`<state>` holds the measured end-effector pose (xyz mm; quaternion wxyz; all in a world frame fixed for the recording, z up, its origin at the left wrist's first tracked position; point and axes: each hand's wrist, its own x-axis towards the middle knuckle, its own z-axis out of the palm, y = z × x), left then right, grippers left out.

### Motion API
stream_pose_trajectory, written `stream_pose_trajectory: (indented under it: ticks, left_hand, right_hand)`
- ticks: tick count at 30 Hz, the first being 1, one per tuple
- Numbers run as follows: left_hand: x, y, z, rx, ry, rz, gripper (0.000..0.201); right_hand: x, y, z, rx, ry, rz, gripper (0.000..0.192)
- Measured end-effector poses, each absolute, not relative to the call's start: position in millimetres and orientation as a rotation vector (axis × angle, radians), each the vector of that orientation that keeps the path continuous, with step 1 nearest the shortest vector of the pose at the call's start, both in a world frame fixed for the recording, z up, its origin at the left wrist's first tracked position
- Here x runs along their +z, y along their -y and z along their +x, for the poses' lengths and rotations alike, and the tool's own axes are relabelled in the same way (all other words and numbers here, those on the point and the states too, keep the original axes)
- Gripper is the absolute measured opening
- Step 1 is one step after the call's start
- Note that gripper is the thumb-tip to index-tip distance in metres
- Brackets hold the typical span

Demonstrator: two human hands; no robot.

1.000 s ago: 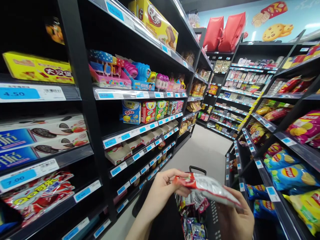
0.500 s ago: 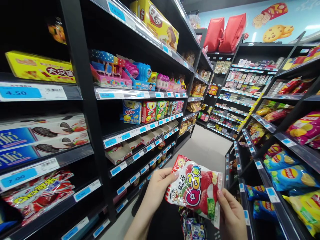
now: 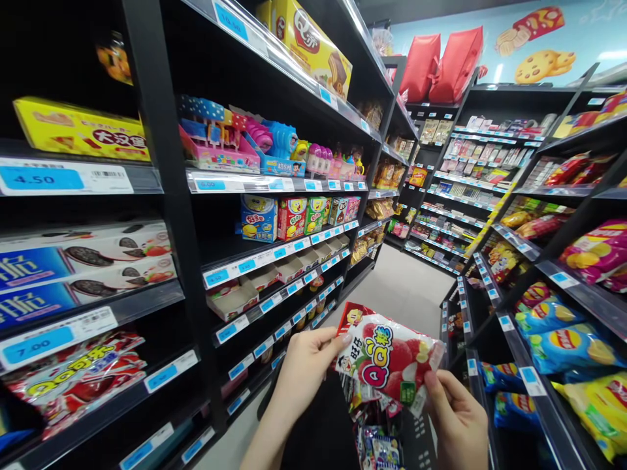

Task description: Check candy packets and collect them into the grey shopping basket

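Pinching the gummy bag (image 3: pixel 392 358) by opposite ends, I had my left hand (image 3: pixel 311 359) closed on its red-edged side and my right hand (image 3: pixel 455 411) gripping the other end, probably so its printed front spread out facing me. It hung above a black basket (image 3: pixel 418 427) holding small wrapped packets (image 3: pixel 379 449). A pale grey floor (image 3: pixel 404 277) ran between black shelves (image 3: pixel 177 196), snack boxes (image 3: pixel 258 217) to my left, crisp bags (image 3: pixel 575 346) to my right.

Left hand (image 3: pixel 312 361) and forearm (image 3: pixel 275 421) bare; black clothing (image 3: pixel 323 427).
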<state>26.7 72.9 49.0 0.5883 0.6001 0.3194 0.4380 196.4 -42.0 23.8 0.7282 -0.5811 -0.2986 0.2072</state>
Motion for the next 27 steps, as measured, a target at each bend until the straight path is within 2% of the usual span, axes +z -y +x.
stream_pose_trajectory:
  ticks: [2, 5, 9, 13, 15, 19, 21, 24, 25, 27]
  left_hand:
    - [51.2, -73.1, 24.7, 1.038, -0.824, 1.557, 0.044]
    - [53.7, -73.2, 23.4, 1.016, -0.696, 1.523, 0.046]
    - [49.2, -74.6, 23.9, 0.982, -0.496, 1.252, 0.066]
    - [44.2, -75.8, 23.9, 0.946, -0.498, 1.143, 0.039]
    - [45.2, -75.0, 24.2, 0.931, -0.474, 1.127, 0.034]
    - [50.7, -71.4, 25.7, 0.926, -0.417, 1.129, 0.064]
    - [52.4, -70.5, 26.8, 0.945, -0.422, 1.191, 0.053]
    - [52.4, -70.9, 27.9, 1.051, -0.485, 1.371, 0.011]
    - [52.0, -71.2, 28.2, 1.108, -0.500, 1.423, 0.006]
    - [51.2, -71.2, 29.0, 1.221, -0.529, 1.470, 0.012]
  right_hand:
    - [23.7, 42.7, 196.2, 0.398, 0.665, -1.316, 0.035]
    - [20.4, 43.1, 198.8, 0.297, 0.725, -1.359, 0.039]
    - [12.0, 43.1, 209.0, 0.376, 0.716, -1.275, 0.056]
    - [8.1, 40.2, 219.5, 0.533, 0.693, -1.284, 0.037]
    - [8.9, 37.9, 220.4, 0.584, 0.659, -1.241, 0.033]
    - [10.5, 35.0, 215.5, 0.514, 0.603, -1.145, 0.050]
    - [9.5, 35.3, 213.2, 0.415, 0.621, -1.168, 0.051]
    - [9.0, 37.8, 210.1, 0.214, 0.732, -1.137, 0.026]
    - [10.0, 39.0, 208.4, 0.159, 0.780, -1.104, 0.018]
    - [14.3, 41.5, 203.3, 0.081, 0.862, -1.042, 0.008]
